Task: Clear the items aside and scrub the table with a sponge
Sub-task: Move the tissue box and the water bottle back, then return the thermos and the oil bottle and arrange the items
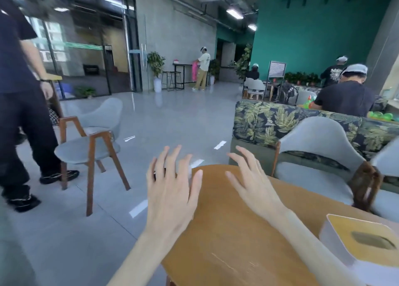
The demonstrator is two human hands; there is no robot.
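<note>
1. Table (228,231) is round and made of brown wood. It fills the low middle of the view, and its top looks hard, smooth and a bit scratched near the front.
2. No sponge shows anywhere, so the scrub has likely not begun.
3. One item sits on the table at the right edge: a white box (358,249) with a tan top and a dark oval hole. It looks like a tissue box, so it is likely light and a bit soft. Best to hold it by its two flat sides.
4. Left hand (170,190) hangs over the far left rim, fingers spread wide, holding nothing.
5. Right hand (252,182) hangs over the far part of the table, fingers spread too, holding nothing.
6. Gray chairs (95,143) with wooden legs stand near the table.
</note>
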